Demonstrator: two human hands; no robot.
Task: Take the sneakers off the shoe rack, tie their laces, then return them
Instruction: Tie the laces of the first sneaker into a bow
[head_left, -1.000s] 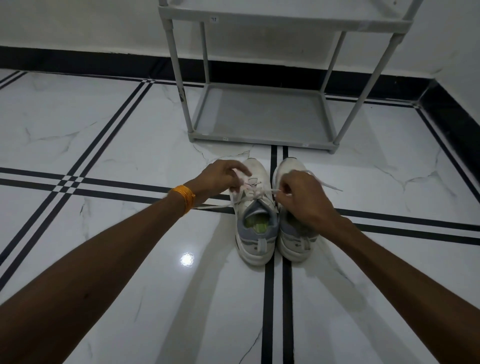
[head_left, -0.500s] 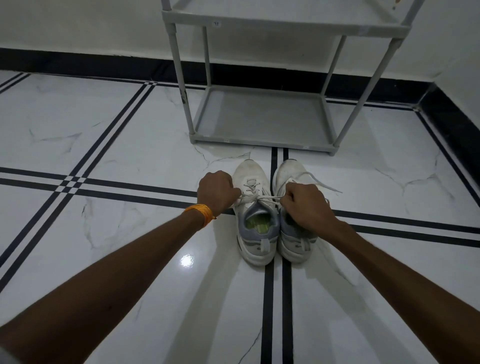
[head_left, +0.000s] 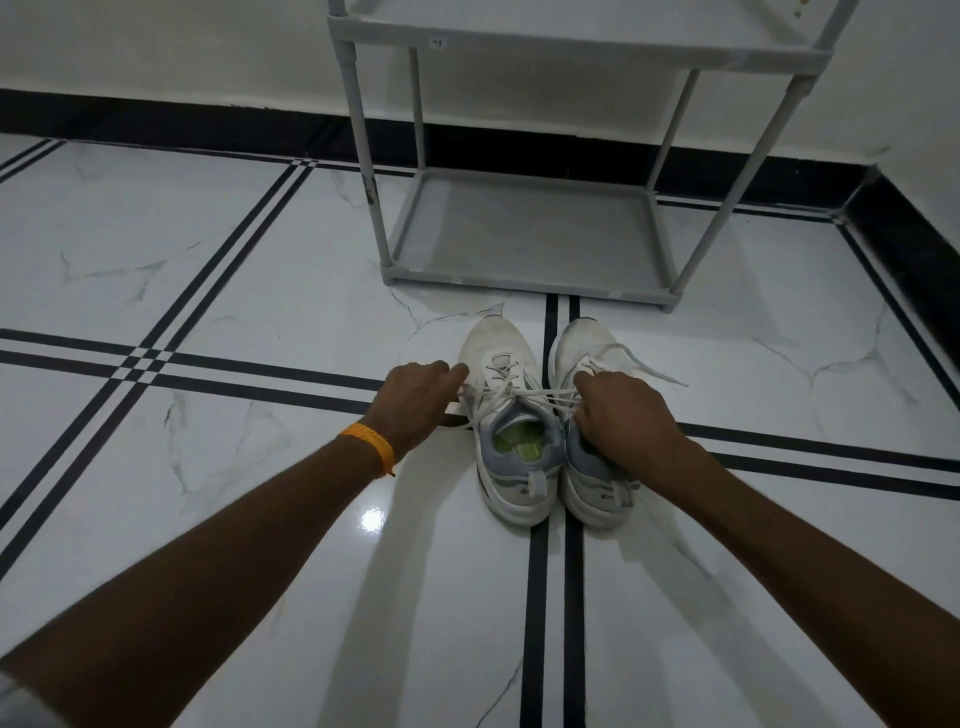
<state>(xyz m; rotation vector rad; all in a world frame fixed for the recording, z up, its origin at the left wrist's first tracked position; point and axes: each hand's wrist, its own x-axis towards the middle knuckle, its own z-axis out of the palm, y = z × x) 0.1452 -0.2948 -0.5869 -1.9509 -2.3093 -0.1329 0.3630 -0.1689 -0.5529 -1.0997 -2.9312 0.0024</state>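
Observation:
Two white and grey sneakers stand side by side on the floor, toes toward the rack. The left sneaker (head_left: 511, 447) has a green insole, and its white laces (head_left: 524, 397) are stretched taut across its tongue. My left hand (head_left: 415, 397), with an orange band at the wrist, grips one lace end beside the shoe. My right hand (head_left: 621, 415) grips the other end and lies over the right sneaker (head_left: 584, 345), hiding its middle. A loose lace trails off the right sneaker to the right.
The grey shoe rack (head_left: 524, 280) stands just beyond the sneakers against the white wall, its bottom shelf bare and an upper shelf at the frame's top. The floor is glossy white marble tile with black stripes. A black skirting runs along the walls.
My hands have pulled apart, drawing the left sneaker's laces tight across the tongue. The left hand slid outward to the shoe's left side. The view shifted slightly.

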